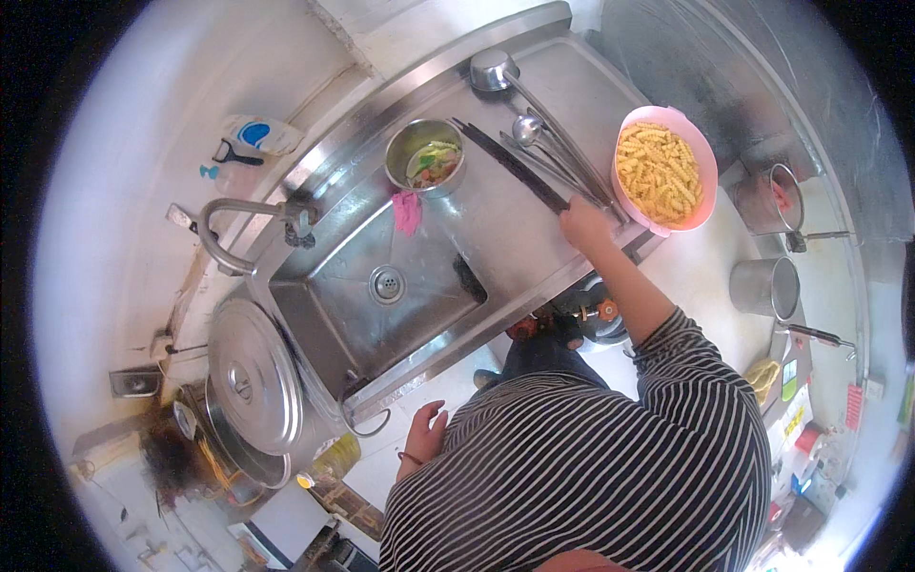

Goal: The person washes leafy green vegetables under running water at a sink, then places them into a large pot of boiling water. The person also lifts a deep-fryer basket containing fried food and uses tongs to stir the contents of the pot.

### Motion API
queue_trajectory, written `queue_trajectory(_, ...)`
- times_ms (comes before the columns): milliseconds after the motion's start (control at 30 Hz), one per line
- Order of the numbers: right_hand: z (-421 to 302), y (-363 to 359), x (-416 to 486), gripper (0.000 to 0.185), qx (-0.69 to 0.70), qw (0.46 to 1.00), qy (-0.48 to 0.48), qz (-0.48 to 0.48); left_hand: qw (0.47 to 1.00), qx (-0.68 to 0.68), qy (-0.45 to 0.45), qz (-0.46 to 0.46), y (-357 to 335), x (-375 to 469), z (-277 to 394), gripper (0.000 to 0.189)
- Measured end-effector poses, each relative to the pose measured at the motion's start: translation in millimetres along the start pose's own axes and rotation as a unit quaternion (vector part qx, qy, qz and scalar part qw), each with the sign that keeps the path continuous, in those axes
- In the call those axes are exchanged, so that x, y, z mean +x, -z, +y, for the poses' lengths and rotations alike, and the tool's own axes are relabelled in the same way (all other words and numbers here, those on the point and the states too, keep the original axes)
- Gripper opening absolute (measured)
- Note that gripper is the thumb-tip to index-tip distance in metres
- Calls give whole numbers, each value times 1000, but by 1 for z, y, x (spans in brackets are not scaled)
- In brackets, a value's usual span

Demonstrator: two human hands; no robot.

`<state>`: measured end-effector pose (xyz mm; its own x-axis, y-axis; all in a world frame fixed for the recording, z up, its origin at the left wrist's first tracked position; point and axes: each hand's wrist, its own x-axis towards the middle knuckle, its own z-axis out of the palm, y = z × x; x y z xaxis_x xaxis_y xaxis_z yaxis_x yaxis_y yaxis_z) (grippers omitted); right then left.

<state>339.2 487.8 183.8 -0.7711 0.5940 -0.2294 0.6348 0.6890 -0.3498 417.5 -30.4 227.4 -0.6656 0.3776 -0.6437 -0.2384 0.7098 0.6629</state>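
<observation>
My right hand [586,224] is closed around the near end of a pair of long dark sticks [516,169], which lie slanting across the steel counter. Just right of them rest a ladle [527,129] and several long metal utensils, with a long-handled steel dipper [490,69] at the back. Beyond my right hand stands a pink basin [704,154] full of crinkle-cut fries [658,171]. My left hand [427,431] hangs beside my body below the counter edge, fingers loosely apart, holding nothing.
A steel sink [429,286] with a curved faucet [214,236] lies to the left. At its back corner stand a steel pot [461,171] with food scraps and a pink cloth [407,212]. A large lidded pot [254,379] is left of the sink; steel pots [763,286] stand at right.
</observation>
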Motion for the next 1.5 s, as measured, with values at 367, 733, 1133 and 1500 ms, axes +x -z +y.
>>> queue_trajectory(367, 0, -35, 5, 22, -146, 989, 29, -24, 1000, -5, 2, -7, -9, -20, -34, 36)
queue_trajectory(733, -35, 102, -66, 23, 314, 929, 68, 181, 995, -73, 28, 65, -15, -58, -74, 41)
queue_trajectory(1133, -135, 205, -145, 25, 187, 899, 345, 196, 991, -51, -21, 123, -15, -92, -79, 41)
queue_trajectory(1500, -151, 126, -107, 9, 164, 962, 193, -99, 969, -97, 105, 200, -13, -214, -202, 42)
